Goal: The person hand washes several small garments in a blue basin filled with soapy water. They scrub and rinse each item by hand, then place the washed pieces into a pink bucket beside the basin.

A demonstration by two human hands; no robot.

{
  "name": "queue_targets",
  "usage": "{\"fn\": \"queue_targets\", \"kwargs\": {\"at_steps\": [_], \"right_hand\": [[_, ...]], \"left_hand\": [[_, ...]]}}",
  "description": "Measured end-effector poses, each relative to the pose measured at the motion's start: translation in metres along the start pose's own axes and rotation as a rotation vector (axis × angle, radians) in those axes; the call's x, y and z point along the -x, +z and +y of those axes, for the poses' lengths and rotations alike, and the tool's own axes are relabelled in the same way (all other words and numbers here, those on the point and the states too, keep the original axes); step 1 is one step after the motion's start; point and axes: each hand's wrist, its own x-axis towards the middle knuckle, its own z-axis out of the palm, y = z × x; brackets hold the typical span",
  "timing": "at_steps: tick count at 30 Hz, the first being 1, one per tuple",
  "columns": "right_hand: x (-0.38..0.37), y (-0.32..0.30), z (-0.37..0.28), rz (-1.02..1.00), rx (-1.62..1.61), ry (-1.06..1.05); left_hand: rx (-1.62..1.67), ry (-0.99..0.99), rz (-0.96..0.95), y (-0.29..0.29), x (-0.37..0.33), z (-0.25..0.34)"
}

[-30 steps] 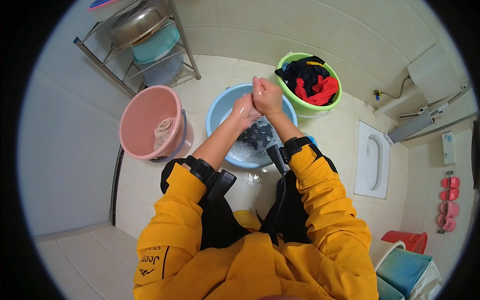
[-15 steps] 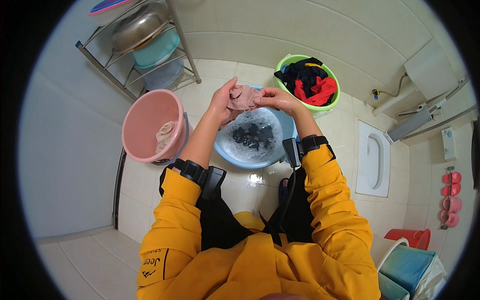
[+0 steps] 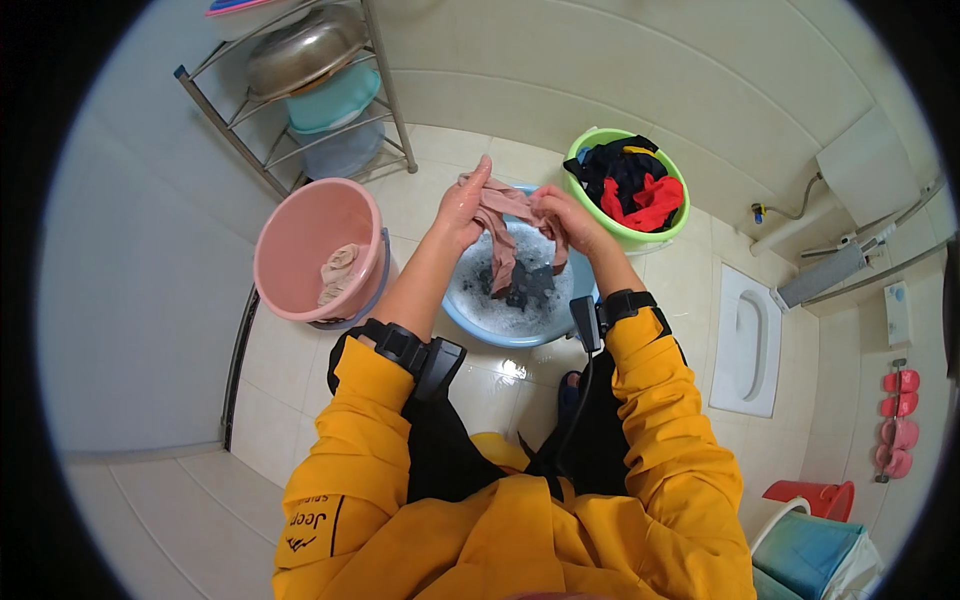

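Note:
A wet beige garment [image 3: 503,230] hangs stretched between both my hands above the blue basin [image 3: 470,318], which holds soapy water and dark clothes [image 3: 525,285]. My left hand [image 3: 462,203] grips its left end, fingers pointing up. My right hand [image 3: 558,215] pinches its right end. Part of the garment dangles down toward the suds. Both forearms wear black wrist straps below yellow sleeves.
A pink bucket [image 3: 300,235] with a beige cloth inside stands left of the basin. A green basin [image 3: 672,232] of dark and red clothes sits at the right. A metal rack [image 3: 300,80] with stacked bowls is behind. A squat toilet [image 3: 745,345] lies to the right.
My hands have moved from being pressed together over the basin to being apart, and the beige garment is now lifted and spread out between them.

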Motion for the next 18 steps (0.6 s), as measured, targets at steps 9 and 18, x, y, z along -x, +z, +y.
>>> {"fn": "queue_targets", "kwargs": {"at_steps": [9, 18], "right_hand": [[0.000, 0.022, 0.012, -0.280, 0.020, 0.193], [-0.012, -0.015, -0.003, 0.163, -0.234, -0.215]], "left_hand": [[0.215, 0.050, -0.247, 0.004, 0.005, 0.010], [-0.315, -0.001, 0.091, -0.003, -0.002, -0.016]]}}
